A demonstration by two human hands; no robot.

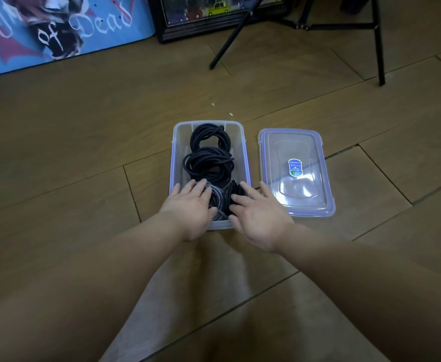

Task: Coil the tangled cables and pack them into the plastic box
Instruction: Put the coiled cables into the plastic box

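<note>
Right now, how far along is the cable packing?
Nearly done: two black coils lie in the plastic box. In hand: left hand and right hand press a grey coil into its near end. Left: the lid lies beside the box, not fitted.

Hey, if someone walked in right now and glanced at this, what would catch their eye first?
Probably the clear plastic box mid-floor with black cable coils packed inside, and the left hand and right hand resting flat on a grey cable at its near end. Then the lid, lying off beside the box on the right.
</note>
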